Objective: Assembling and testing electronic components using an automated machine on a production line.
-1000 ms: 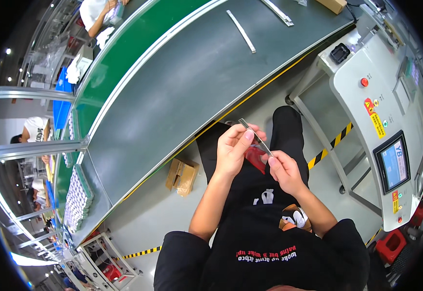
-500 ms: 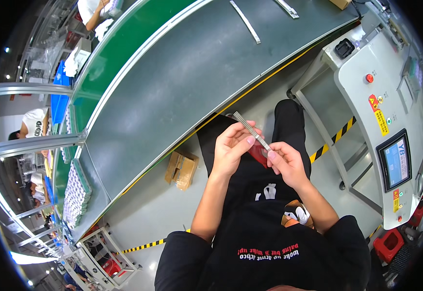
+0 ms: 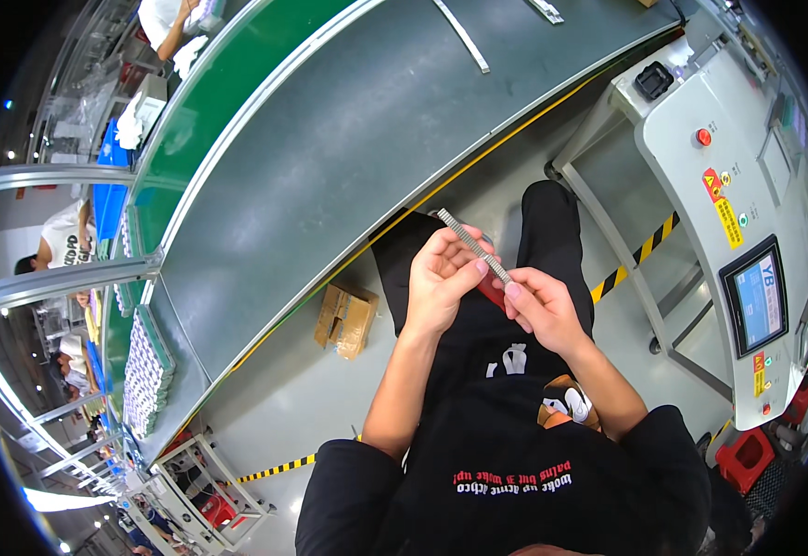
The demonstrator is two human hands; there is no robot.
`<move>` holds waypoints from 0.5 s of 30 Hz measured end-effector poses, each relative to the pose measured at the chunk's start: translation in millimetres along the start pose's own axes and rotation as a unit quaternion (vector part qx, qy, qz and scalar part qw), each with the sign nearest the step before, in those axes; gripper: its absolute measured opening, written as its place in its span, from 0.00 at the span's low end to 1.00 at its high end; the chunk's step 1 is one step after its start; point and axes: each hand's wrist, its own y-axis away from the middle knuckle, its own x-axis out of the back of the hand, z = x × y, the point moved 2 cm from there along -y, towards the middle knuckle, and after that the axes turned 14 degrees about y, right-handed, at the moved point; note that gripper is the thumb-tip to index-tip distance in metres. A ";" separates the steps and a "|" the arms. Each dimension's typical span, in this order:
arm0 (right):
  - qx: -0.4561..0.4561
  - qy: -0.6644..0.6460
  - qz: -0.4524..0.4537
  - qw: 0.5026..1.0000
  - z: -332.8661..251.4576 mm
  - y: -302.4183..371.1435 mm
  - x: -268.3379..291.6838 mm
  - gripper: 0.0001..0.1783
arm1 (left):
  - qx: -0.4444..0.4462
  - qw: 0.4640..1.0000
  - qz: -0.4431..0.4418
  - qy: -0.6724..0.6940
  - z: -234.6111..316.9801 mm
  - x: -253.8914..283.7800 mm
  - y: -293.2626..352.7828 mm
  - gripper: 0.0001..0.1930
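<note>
A narrow ribbed grey strip (image 3: 460,232) is held slantwise above my lap, its upper end pointing to the far left. My left hand (image 3: 443,285) pinches it around the middle, thumb on top and fingers beneath. At its lower end, the thumb and fingers of my right hand (image 3: 543,308) are closed on it. Parts of the strip are covered by my fingers. On the dark grey workbench (image 3: 320,157) beyond my hands lie a thin pale strip (image 3: 462,37) and, to its right, a similar metallic strip (image 3: 546,11) cut off by the picture's edge.
A machine panel (image 3: 691,222) with a screen and red button stands at my right on a wheeled frame. An opened cardboard box (image 3: 346,321) is on the floor under the bench edge. Stacked trays (image 3: 147,375) sit at the left. A co-worker (image 3: 165,26) is across the green belt (image 3: 181,139).
The strip has tilted slightly, its ribbed face showing more, while both hands keep their hold on it. The whole view has shifted a little.
</note>
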 end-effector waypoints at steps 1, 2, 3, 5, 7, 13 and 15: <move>-0.005 0.007 0.000 1.000 1.1 0.0 0.0 0.11 | -0.004 1.000 0.003 -0.004 -0.1 -0.8 0.0 0.15; -0.006 0.007 0.000 1.000 0.9 -0.5 -2.3 0.11 | -0.004 1.000 0.003 -0.004 -2.7 -1.0 0.1 0.15; 0.019 0.056 0.031 0.998 -0.9 -1.6 -5.3 0.10 | -0.018 1.000 -0.001 -0.008 -5.9 -1.4 0.0 0.15; 0.043 0.105 0.063 0.992 -1.2 -2.0 -4.7 0.10 | -0.014 0.999 -0.003 -0.036 -6.8 -6.4 0.3 0.14; 0.064 0.115 0.072 0.989 2.9 -4.0 -2.2 0.10 | -0.023 0.999 0.009 -0.031 -6.9 -11.8 2.2 0.13; 0.170 0.077 0.234 0.954 -6.4 -10.7 26.3 0.11 | -0.107 0.991 0.075 -0.023 8.2 -4.4 3.1 0.08; 0.150 -0.005 0.266 0.952 -4.2 -8.7 41.4 0.14 | -0.143 0.982 0.117 0.021 20.4 1.0 3.2 0.09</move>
